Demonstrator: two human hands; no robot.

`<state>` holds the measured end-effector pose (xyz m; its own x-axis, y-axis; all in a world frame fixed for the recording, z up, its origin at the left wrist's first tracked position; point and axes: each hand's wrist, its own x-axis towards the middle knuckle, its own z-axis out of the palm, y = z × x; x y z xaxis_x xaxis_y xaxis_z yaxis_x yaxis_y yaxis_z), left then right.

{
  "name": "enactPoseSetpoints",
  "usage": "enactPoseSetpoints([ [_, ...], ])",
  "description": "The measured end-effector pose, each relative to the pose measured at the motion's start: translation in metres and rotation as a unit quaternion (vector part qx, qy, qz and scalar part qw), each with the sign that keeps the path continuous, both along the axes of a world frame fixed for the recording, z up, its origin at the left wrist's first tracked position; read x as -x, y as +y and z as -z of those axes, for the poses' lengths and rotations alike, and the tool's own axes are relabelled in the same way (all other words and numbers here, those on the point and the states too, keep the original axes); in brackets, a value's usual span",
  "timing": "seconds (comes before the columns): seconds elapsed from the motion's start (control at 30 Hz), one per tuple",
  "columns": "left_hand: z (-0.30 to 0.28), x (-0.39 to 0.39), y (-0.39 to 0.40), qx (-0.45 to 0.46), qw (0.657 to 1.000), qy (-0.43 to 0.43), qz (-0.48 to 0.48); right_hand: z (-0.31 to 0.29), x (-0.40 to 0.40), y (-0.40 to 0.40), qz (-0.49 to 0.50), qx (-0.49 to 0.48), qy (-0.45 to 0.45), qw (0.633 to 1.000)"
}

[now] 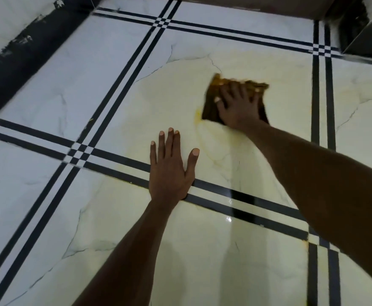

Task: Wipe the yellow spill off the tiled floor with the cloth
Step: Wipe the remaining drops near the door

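Note:
A dark cloth (211,100), stained yellow-orange along its far edge, lies flat on the white marble tile floor (105,89). My right hand (239,106) presses down on it with fingers spread; the cloth looks blurred. A pale yellow film of spill (220,149) covers the tile around and near the cloth, with a brighter yellow streak (198,114) at the cloth's left corner. My left hand (169,171) rests flat on the floor, fingers apart, nearer to me and to the left of the cloth, across a black stripe.
Black double stripes (123,91) cross the floor in a grid. A black skirting (21,60) runs along the left wall. A dark corner with a black-and-white block (361,29) stands at the far right. A brown threshold (246,5) borders the far edge.

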<state>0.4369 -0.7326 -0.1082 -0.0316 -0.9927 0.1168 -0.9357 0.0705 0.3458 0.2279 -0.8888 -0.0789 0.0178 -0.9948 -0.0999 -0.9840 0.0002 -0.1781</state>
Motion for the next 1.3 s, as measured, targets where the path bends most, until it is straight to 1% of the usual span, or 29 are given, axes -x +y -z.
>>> enactPoseSetpoints([
  [0.07,-0.004,-0.001,0.001,0.005,0.999,0.042,-0.011,0.005,-0.05,0.026,-0.139,0.023,0.018,0.99],
  [0.13,-0.009,-0.002,0.003,0.019,0.997,0.071,-0.01,0.006,-0.059,0.07,-0.253,0.038,0.028,0.966],
  [0.2,-0.01,-0.004,0.005,0.019,0.997,0.074,-0.001,0.005,-0.029,0.123,-0.342,0.048,0.041,0.938],
  [0.27,-0.011,-0.004,0.004,0.007,0.998,0.07,-0.003,0.001,0.027,0.161,-0.402,0.03,0.053,0.914],
  [0.3,-0.01,-0.003,0.004,0.001,0.998,0.061,-0.004,-0.003,0.057,0.166,-0.422,0.025,0.048,0.905],
  [0.33,-0.01,-0.001,0.004,-0.002,0.999,0.051,-0.004,-0.006,0.083,0.16,-0.419,0.021,0.043,0.907],
  [0.37,-0.008,0.0,0.004,-0.004,0.999,0.041,-0.006,-0.004,0.099,0.146,-0.388,0.026,0.042,0.92],
  [0.4,-0.007,0.0,0.002,-0.006,0.999,0.033,-0.006,-0.002,0.105,0.126,-0.327,0.034,0.043,0.943],
  [0.43,-0.005,0.0,0.001,-0.008,1.0,0.027,-0.007,0.0,0.101,0.103,-0.234,0.042,0.032,0.971],
  [0.47,-0.004,0.0,0.0,-0.009,1.0,0.021,-0.006,0.001,0.088,0.078,-0.128,0.039,0.015,0.991],
  [0.5,-0.004,0.0,0.0,-0.008,1.0,0.017,-0.005,0.003,0.068,0.056,-0.044,0.026,0.004,0.999],
  [0.53,-0.004,0.0,0.001,-0.005,1.0,0.017,-0.003,0.003,0.045,0.04,0.006,0.015,0.001,1.0],
  [0.57,-0.004,0.001,0.001,0.0,1.0,0.023,-0.002,0.002,0.02,0.032,0.015,0.011,-0.001,1.0],
  [0.6,-0.004,0.0,0.002,0.007,0.999,0.032,-0.002,0.003,-0.004,0.033,-0.011,0.011,0.004,1.0],
  [0.63,-0.005,-0.001,0.001,0.012,0.999,0.047,-0.003,0.004,-0.028,0.043,-0.063,0.017,0.013,0.998],
  [0.7,-0.008,-0.001,0.002,0.025,0.996,0.086,-0.003,0.004,-0.056,0.086,-0.198,0.034,0.027,0.979],
  [0.77,-0.012,-0.003,0.005,0.035,0.995,0.096,0.007,0.007,-0.047,0.142,-0.317,0.051,0.029,0.947],
  [0.8,-0.012,-0.003,0.006,0.036,0.995,0.095,0.012,0.009,-0.028,0.164,-0.349,0.054,0.035,0.935],
  [0.83,-0.012,-0.003,0.006,0.033,0.995,0.095,0.014,0.01,0.0,0.179,-0.355,0.052,0.041,0.933],
  [0.87,-0.011,-0.002,0.006,0.028,0.995,0.093,0.012,0.011,0.031,0.19,-0.332,0.053,0.04,0.941],
  [0.9,-0.011,-0.002,0.005,0.022,0.996,0.088,0.008,0.009,0.056,0.198,-0.271,0.053,0.036,0.96],
  [0.93,-0.01,-0.001,0.006,0.016,0.996,0.082,0.002,0.009,0.073,0.211,-0.186,0.044,0.025,0.981],
  [0.97,-0.011,-0.001,0.003,0.015,0.997,0.077,-0.002,0.007,0.075,0.22,-0.111,0.036,0.019,0.993],
  [1.0,-0.01,0.0,0.004,0.013,0.997,0.077,0.001,0.007,0.065,0.233,-0.067,0.029,0.027,0.997],
  [1.03,-0.011,0.0,0.004,0.015,0.997,0.079,0.006,0.007,0.046,0.243,-0.067,0.032,0.033,0.997],
  [1.1,-0.011,0.0,0.005,0.025,0.995,0.092,0.015,0.007,0.006,0.245,-0.128,0.039,0.02,0.991],
  [1.13,-0.011,0.0,0.005,0.029,0.995,0.099,0.016,0.009,-0.009,0.232,-0.16,0.043,0.01,0.986],
  [1.2,-0.009,-0.001,0.004,0.032,0.994,0.101,0.02,0.011,-0.032,0.185,-0.198,0.046,0.004,0.979],
  [1.3,-0.007,-0.002,0.003,0.037,0.994,0.095,0.025,0.008,-0.04,0.112,-0.24,-0.002,0.011,0.971],
])
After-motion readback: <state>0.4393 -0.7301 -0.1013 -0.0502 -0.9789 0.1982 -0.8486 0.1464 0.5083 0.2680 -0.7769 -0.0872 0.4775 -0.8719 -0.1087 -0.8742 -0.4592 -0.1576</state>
